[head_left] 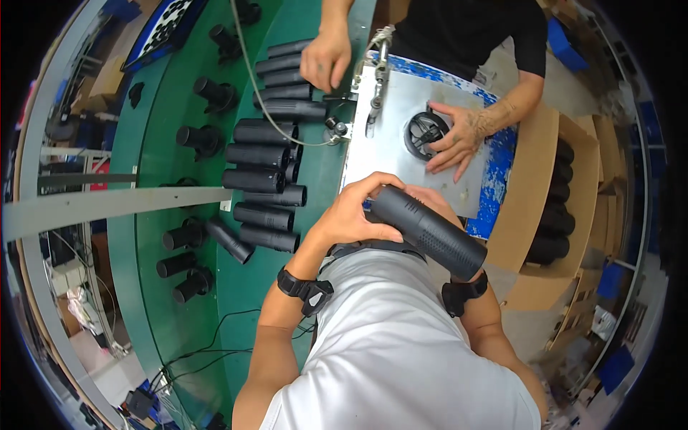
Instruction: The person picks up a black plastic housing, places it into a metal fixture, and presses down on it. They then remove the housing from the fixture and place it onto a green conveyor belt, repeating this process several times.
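In front of my body I hold a black cylindrical plastic housing [433, 233], tilted down toward the right. It has short slots near one end and a patch of small dots on its side. My left hand [358, 213] is closed around its upper left end, thumb below and fingers over the top. My right hand [438, 203] is behind the housing and grips it from the far side; most of its fingers are hidden. Just beyond is a metal-topped work table [390, 168].
Similar black housings [265, 154] lie in rows on the green bench to the left, beside upright black flanged parts [201, 140]. Across the table, a co-worker's hand [455, 140] touches a black round part [424, 135]. A cardboard box [527, 193] holding black cylinders stands right.
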A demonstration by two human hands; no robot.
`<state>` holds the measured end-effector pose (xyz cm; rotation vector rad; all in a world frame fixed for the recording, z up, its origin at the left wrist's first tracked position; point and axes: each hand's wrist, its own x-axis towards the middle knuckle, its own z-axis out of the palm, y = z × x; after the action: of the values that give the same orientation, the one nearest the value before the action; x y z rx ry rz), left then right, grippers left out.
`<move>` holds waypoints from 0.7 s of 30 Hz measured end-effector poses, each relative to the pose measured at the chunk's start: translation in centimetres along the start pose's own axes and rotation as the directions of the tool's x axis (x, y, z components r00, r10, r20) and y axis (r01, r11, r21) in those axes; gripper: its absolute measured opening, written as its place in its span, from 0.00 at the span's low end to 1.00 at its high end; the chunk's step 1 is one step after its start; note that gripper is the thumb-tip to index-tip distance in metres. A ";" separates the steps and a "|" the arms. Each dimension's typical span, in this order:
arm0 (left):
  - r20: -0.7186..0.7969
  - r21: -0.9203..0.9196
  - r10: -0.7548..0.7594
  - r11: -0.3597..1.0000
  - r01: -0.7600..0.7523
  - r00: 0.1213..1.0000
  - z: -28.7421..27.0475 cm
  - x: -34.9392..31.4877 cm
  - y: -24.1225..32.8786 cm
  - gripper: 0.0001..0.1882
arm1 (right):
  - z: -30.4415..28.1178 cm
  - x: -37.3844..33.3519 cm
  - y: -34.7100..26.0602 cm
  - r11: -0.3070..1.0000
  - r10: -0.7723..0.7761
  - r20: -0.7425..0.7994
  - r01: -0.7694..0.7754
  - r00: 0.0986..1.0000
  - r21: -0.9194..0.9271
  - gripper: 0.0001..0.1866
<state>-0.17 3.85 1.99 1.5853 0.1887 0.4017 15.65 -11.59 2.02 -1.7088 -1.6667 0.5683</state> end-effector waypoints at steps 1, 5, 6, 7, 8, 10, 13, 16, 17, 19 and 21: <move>0.018 -0.003 0.003 1.000 -0.003 1.000 0.2 0.3 -0.6 0.32 | -0.8 0.0 -0.3 1.000 0.011 -0.014 -0.011 1.000 -0.005 0.30; -0.129 -0.063 -0.367 0.930 0.362 0.921 1.6 1.6 -1.8 0.22 | -2.4 -0.4 0.1 0.527 0.399 0.117 -0.332 0.909 0.783 0.44; -0.137 -0.160 -0.416 0.905 0.395 0.899 2.5 1.6 -3.4 0.24 | -2.7 -0.7 -0.1 0.707 0.264 0.003 -0.196 0.965 0.680 0.46; -0.135 -0.252 -0.467 0.869 0.425 0.874 3.1 2.1 -3.4 0.26 | -2.9 -0.9 -0.3 0.840 0.106 -0.088 -0.042 0.990 0.541 0.49; -0.061 -0.207 -0.585 0.800 0.563 0.809 3.6 2.3 -3.1 0.28 | -3.0 -0.9 -0.9 0.879 0.146 -0.136 -0.065 0.980 0.472 0.49; 0.032 -0.252 -0.694 0.691 0.678 0.719 4.6 3.0 -1.4 0.28 | -3.0 -1.4 0.5 0.848 0.033 -0.164 0.059 0.986 0.526 0.47; 0.168 -0.234 -0.808 0.524 0.819 0.565 5.3 3.2 -3.0 0.29 | -3.0 -1.9 1.8 0.705 -0.145 -0.217 0.255 0.965 0.662 0.40; 0.297 -0.189 -0.805 0.478 0.858 0.513 6.1 2.7 -4.2 0.27 | -3.5 -2.7 0.7 0.546 0.005 -0.226 0.187 0.974 0.817 0.37; 0.302 -0.188 -0.805 0.475 0.859 0.511 6.5 2.8 -4.1 0.27 | -3.6 -2.7 0.8 0.548 0.011 -0.227 0.184 0.974 0.816 0.37; 0.304 -0.270 -0.797 0.454 0.849 0.522 7.1 3.0 -4.1 0.30 | -3.8 -2.4 1.1 0.461 0.022 -0.319 0.274 0.948 0.844 0.31; 0.453 -0.392 -0.636 0.488 0.780 0.625 6.7 3.1 -5.1 0.30 | -4.2 -2.4 1.3 0.450 0.086 -0.364 0.290 0.927 0.844 0.30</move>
<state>5.81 -0.99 -2.68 0.8216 0.4771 -0.4034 19.33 -14.56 3.54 -0.8092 -0.8691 0.8201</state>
